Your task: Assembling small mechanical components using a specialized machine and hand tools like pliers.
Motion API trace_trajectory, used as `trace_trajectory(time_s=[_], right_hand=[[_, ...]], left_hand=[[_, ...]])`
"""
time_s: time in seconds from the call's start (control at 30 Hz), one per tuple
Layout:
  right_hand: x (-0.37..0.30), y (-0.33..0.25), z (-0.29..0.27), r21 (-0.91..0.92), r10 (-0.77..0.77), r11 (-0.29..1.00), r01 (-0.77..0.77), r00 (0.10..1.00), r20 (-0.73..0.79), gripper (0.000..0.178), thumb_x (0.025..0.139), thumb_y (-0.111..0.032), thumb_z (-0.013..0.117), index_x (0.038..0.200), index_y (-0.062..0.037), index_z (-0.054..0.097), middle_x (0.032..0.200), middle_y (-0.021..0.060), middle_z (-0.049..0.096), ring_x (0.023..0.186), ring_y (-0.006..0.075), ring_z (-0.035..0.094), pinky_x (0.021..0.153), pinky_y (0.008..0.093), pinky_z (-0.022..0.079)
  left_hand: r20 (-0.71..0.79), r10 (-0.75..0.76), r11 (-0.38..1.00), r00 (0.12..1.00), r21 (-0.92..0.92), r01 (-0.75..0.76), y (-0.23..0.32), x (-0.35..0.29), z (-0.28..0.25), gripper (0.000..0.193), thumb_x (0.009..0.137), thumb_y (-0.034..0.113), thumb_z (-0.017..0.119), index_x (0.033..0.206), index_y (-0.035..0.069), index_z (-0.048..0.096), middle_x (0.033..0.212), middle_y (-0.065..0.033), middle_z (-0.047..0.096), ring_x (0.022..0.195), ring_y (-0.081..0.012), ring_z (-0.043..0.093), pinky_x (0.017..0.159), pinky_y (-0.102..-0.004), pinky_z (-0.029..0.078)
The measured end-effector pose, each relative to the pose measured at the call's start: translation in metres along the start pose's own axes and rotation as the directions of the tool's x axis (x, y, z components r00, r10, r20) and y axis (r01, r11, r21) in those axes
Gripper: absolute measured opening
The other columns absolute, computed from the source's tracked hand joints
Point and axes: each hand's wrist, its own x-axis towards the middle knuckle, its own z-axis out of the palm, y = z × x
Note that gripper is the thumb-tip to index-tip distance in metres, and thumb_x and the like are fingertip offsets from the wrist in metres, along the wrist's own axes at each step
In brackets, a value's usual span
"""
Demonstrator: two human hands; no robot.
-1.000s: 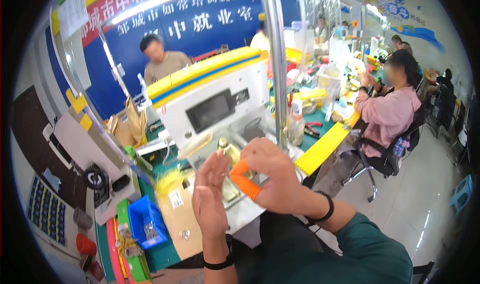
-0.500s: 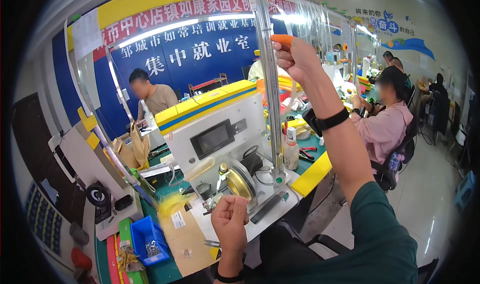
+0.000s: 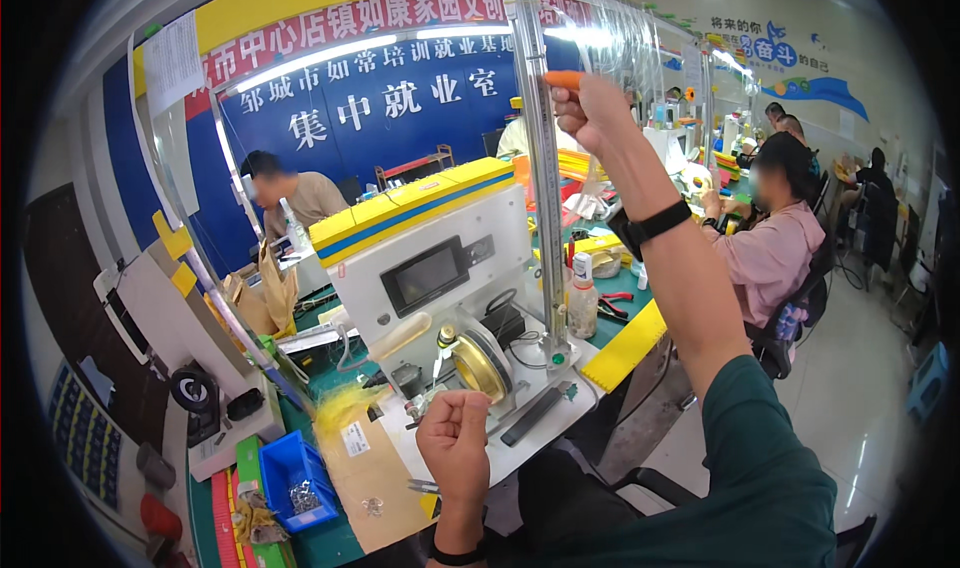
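My right hand [image 3: 595, 113] is raised high beside the upright metal post [image 3: 540, 158], fingers curled in. An orange tip [image 3: 565, 80], which looks like a finger cover, points from it toward the post. Low in front of the white machine [image 3: 425, 238], my left hand [image 3: 455, 438] is closed with thumb and finger pressed together. Anything pinched in either hand is too fine to see. Just above the left hand, the machine carries a brass-coloured wheel [image 3: 480, 363] and a small dark screen [image 3: 425, 276].
On the left stand a blue bin [image 3: 298, 480] with small metal parts and a tuft of yellow fibres [image 3: 345, 408] on brown paper. A clear bottle [image 3: 583, 303], red-handled pliers [image 3: 615, 308] and a yellow strip [image 3: 625, 348] lie right of the post. Co-workers sit beyond.
My right hand has dipped very slightly, and my left hand has shifted a little to the left. The co-worker behind the machine has lowered and turned their head leftward.
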Motion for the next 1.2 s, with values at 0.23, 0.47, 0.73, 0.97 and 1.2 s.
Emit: trace_trajectory(time_s=[0.23,0.47,0.73,0.97,1.2], right_hand=[[-0.075,0.083,-0.074,0.440,0.173,0.855,-0.274,0.951,0.257,0.016,0.109,-0.019,0.053,0.105,-0.0073,0.064,0.069,-0.0050,0.047,0.053,0.0040,0.036,0.044,0.0218,0.027],[-0.193,0.210,-0.120,0.539,0.522,0.644,-0.543,0.827,0.208,0.017,0.108,-0.021,0.055,0.108,-0.0068,0.065,0.069,-0.0057,0.046,0.051,0.0045,0.034,0.046,0.0218,0.026],[-0.195,0.258,-0.167,0.445,0.676,0.681,-0.582,0.733,-0.077,0.014,0.109,-0.020,0.055,0.103,-0.0094,0.062,0.063,-0.0090,0.041,0.046,0.0034,0.031,0.042,0.0219,0.025],[-0.189,0.265,-0.170,0.343,0.716,0.684,-0.644,0.682,-0.148,0.014,0.106,-0.020,0.056,0.105,-0.0085,0.064,0.064,-0.0096,0.043,0.048,0.0030,0.026,0.045,0.0234,0.020],[-0.187,0.264,-0.166,0.298,0.737,0.669,-0.681,0.659,-0.150,0.017,0.108,-0.019,0.052,0.104,-0.0067,0.062,0.059,-0.0105,0.034,0.046,0.0027,0.026,0.042,0.0225,0.019]], left_hand=[[-0.085,0.021,0.996,0.996,0.090,-0.013,0.001,-0.014,-0.013,0.016,0.104,0.013,0.070,0.092,0.003,0.067,0.069,0.0065,0.056,0.055,0.0002,0.041,0.051,-0.0201,0.028],[-0.047,0.038,0.903,0.998,0.430,-0.014,-0.003,-0.026,-0.026,0.017,0.101,0.012,0.075,0.088,0.002,0.069,0.073,0.0086,0.055,0.065,0.0008,0.042,0.058,-0.0196,0.030],[0.115,-0.135,0.845,0.984,0.532,0.054,-0.033,-0.046,-0.013,0.016,0.098,0.008,0.077,0.087,-0.002,0.070,0.067,0.0038,0.059,0.062,-0.0021,0.047,0.056,-0.0218,0.036],[0.132,-0.132,0.835,0.982,0.549,0.038,-0.035,-0.047,-0.011,0.016,0.099,0.007,0.075,0.087,-0.001,0.070,0.067,0.0092,0.052,0.061,0.0003,0.039,0.055,-0.0203,0.027],[0.123,-0.140,0.789,0.983,0.613,0.035,-0.035,-0.045,-0.015,0.017,0.098,0.007,0.076,0.084,0.000,0.069,0.065,0.0098,0.048,0.060,-0.0001,0.036,0.054,-0.0223,0.025]])
